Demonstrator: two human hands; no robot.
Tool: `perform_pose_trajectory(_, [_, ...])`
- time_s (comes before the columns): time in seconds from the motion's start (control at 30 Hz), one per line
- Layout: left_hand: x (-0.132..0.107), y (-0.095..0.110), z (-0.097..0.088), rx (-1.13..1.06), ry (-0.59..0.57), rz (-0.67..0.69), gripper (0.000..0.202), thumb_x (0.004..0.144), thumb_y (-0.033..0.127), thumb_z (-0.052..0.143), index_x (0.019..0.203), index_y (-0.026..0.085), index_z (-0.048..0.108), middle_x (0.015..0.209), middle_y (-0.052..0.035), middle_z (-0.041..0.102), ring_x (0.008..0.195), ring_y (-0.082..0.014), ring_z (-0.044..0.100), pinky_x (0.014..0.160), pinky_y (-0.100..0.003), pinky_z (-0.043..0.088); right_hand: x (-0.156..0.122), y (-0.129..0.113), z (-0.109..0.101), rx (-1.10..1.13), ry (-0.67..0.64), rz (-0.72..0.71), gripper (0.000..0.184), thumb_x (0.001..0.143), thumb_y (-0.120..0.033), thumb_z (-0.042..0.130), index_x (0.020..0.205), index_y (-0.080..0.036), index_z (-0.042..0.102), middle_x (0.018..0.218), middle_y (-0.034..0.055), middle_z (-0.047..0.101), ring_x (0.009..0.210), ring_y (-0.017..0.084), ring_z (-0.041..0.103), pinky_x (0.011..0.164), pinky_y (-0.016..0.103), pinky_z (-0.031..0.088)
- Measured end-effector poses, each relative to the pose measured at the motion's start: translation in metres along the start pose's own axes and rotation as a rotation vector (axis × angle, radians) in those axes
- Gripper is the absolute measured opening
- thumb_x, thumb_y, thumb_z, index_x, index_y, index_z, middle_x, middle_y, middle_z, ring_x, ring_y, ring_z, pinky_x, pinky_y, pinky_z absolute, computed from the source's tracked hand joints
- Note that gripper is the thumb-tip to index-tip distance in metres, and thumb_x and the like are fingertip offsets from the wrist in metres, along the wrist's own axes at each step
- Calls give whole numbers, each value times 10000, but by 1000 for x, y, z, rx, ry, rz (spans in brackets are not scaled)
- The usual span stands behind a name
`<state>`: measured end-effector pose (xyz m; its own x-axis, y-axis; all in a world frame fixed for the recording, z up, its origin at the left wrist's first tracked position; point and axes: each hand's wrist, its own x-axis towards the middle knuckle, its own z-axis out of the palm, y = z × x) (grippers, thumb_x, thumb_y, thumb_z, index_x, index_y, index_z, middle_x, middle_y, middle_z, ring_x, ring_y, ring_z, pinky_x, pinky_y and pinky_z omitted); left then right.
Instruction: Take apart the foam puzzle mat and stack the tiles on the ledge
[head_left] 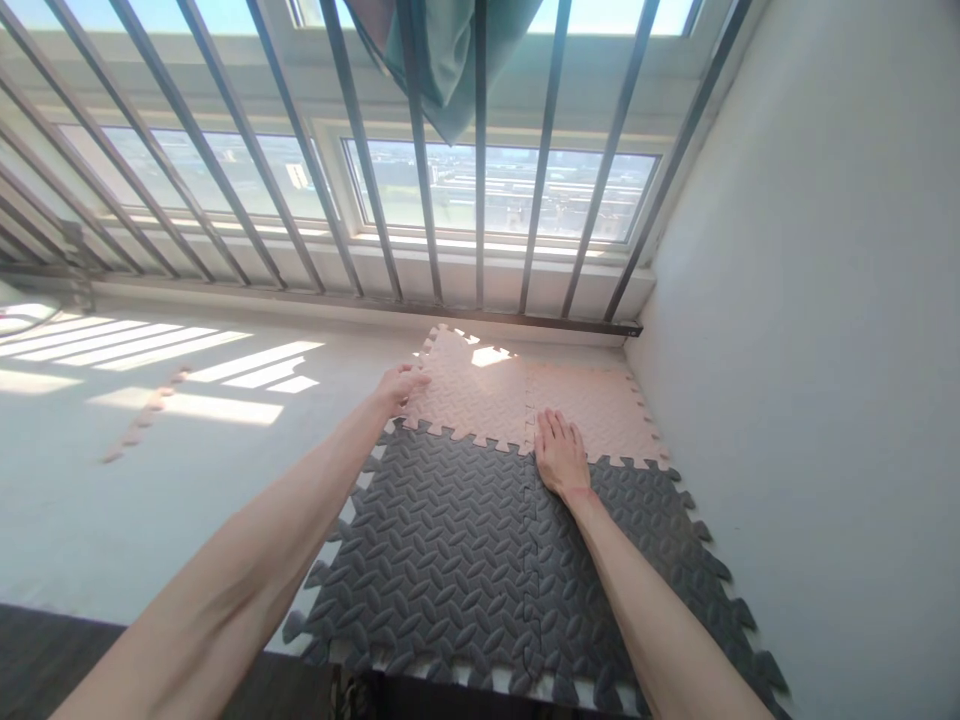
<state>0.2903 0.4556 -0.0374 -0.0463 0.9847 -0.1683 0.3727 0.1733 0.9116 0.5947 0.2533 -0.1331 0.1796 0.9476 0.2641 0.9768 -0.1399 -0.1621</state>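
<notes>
1. The left hand (399,386) is stretched far forward, arm nearly straight, and its fingers curl over the left toothed edge of the pale pink square foam puzzle mat (469,395). They seem to pinch this edge, but the thumb is small here and I cannot tell for sure.
2. The right hand (561,455) lies flat, palm down, fingers released and spread lightly. It rests on the seam where a second pale pink foam mat (600,410) meets the dark grey foam mat (660,540) on the right side.
3. The two pink mats lie side by side at the far row, near the window. Two dark grey mats are in the near row; the left dark grey foam mat (442,545) is joined to the pink one by its teeth.
4. The near edge of the grey mats is cut off by the lower border of the picture, and both forearms cover part of them.
5. The mats lie on the light floor (150,470). On the right they are just beside the white wall (810,350); at the far side they almost reach the base of the metal window bars (480,200).
6. To the left the floor is open, with sun stripes. A thin pink foam edge strip (146,415) lies there, well apart from the mats.
7. A green cloth (442,60) hangs on the bars above.
</notes>
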Motion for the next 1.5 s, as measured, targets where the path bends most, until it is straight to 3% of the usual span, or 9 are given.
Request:
perform_pose_trajectory(0.17, [-6, 30, -5, 77, -99, 33, 628, 477, 344, 1011, 999, 182, 704, 849, -47, 756, 779, -254, 735, 627, -301, 536, 0, 0, -3, -9, -24, -10, 591, 1119, -360, 298, 1670, -184, 421, 1777, 83, 364, 1655, 243, 279, 1344, 477, 168])
perform_pose_trajectory(0.3, [-9, 38, -1, 35, -101, -30, 707, 475, 292, 1015, 1084, 207, 667, 799, -8, 727, 772, -268, 736, 664, -350, 572, 0, 1, -3, -8, -19, -4, 582, 1120, -372, 311, 1670, -216, 425, 1776, 69, 370, 1650, 240, 283, 1341, 475, 169])
perform_pose_trajectory(0.67, [-17, -13, -8, -203, -198, 123, 833, 476, 427, 982, 1187, 235, 593, 828, 4, 744, 780, -229, 734, 709, -332, 589, 2, 1, -12, -54, -23, -21, 591, 1105, -366, 324, 1664, -204, 428, 1749, 102, 417, 1601, 267, 334, 1295, 481, 236])
perform_pose_trajectory(0.9, [12, 8, 3, -46, -186, 53, 567, 503, 437, 956, 962, 197, 726, 902, -54, 786, 885, -273, 756, 687, -308, 574, 80, 17, -25, -79, -194, -2, 627, 1070, -277, 321, 1692, -222, 374, 1754, 79, 411, 1417, 366, 474, 1095, 534, 461])
perform_pose_trajectory(1.03, [20, 6, 9, -89, -224, 74, 736, 482, 505, 986, 1109, 191, 760, 994, -83, 812, 902, -274, 769, 724, -324, 601, 131, 21, -32, -83, -268, 38, 648, 1040, -142, 329, 1681, -219, 383, 1780, 103, 345, 1283, 321, 619, 1006, 471, 517])
perform_pose_trajectory(1.13, [22, -5, 10, -168, -290, 79, 876, 449, 531, 1015, 1202, 207, 707, 980, -71, 811, 863, -274, 782, 744, -364, 631, 154, 23, -32, -88, -280, 35, 632, 1021, -116, 379, 1636, -241, 457, 1728, 121, 425, 1222, 284, 669, 1003, 442, 528])
perform_pose_trajectory(1.23, [23, -18, 9, -226, -305, 148, 874, 467, 578, 1022, 1183, 226, 665, 1007, -62, 812, 911, -283, 793, 801, -396, 652, 162, 24, -25, -99, -301, 38, 566, 1029, -135, 402, 1552, -278, 562, 1613, 114, 555, 1219, 281, 675, 1016, 443, 532])
perform_pose_trajectory(1.37, [20, -34, 9, -347, -239, 222, 811, 492, 604, 1027, 1092, 226, 634, 1111, -75, 812, 1038, -308, 788, 885, -428, 663, 160, 18, -14, -120, -303, 72, 463, 1103, -288, 392, 1518, -242, 590, 1604, 147, 547, 1238, 317, 661, 1026, 473, 527])
perform_pose_trajectory(1.5, [13, -37, 7, -373, -237, 222, 797, 519, 593, 1029, 1105, 204, 654, 1092, -89, 817, 1033, -303, 790, 900, -423, 662, 150, 10, -28, -122, -307, 57, 456, 1120, -335, 364, 1472, -207, 624, 1556, 155, 600, 1260, 313, 651, 1023, 449, 535])
